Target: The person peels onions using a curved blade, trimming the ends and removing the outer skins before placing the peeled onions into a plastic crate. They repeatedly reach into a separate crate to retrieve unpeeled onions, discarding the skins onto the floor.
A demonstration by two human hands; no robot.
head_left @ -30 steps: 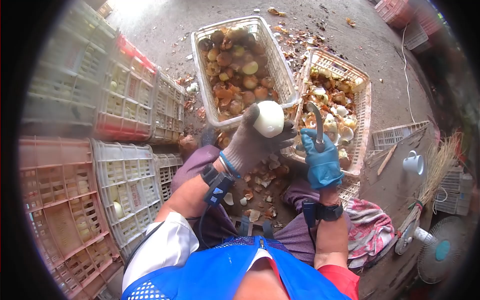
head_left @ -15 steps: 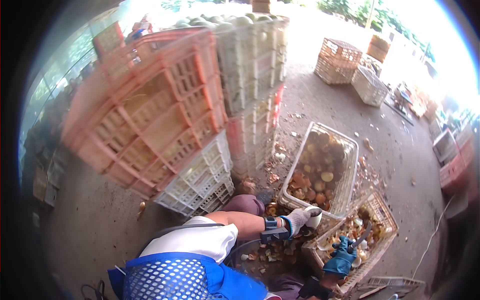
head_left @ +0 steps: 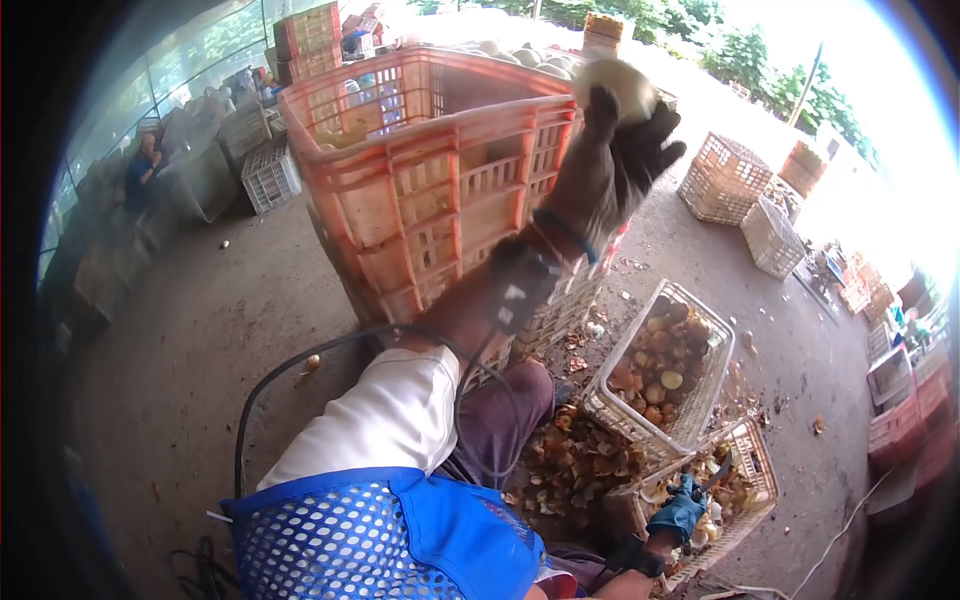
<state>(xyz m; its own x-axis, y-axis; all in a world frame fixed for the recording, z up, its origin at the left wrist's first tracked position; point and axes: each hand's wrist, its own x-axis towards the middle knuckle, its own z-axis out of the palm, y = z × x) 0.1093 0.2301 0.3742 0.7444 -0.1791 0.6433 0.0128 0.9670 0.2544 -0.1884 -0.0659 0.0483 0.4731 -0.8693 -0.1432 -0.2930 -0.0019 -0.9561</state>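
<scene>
A dark-looking glove covers my left hand (head_left: 615, 160), raised beside the top of the red crate (head_left: 450, 170); a pale round onion (head_left: 618, 88) rests against its spread fingers. My right hand (head_left: 680, 510), in a blue-green glove, is low over a crate of peels (head_left: 765, 480) and holds a knife (head_left: 718, 472). Beyond that crate stands a white crate (head_left: 722, 345) with brown onions (head_left: 655, 358) and skins in it. Loose brown skins (head_left: 580, 450) lie on the ground near my knee.
Pale round onions (head_left: 530, 58) show at the top of a stack behind the red crate. Woven crates (head_left: 725, 178) stand farther back. A person (head_left: 143, 170) is at the far left. A black cable (head_left: 250, 400) loops beside my arm, and a white cord (head_left: 845, 530) lies at right.
My left hand has risen from the lower crates to the red crate's top with the pale onion. My right hand stays low with the knife. The view has shifted.
</scene>
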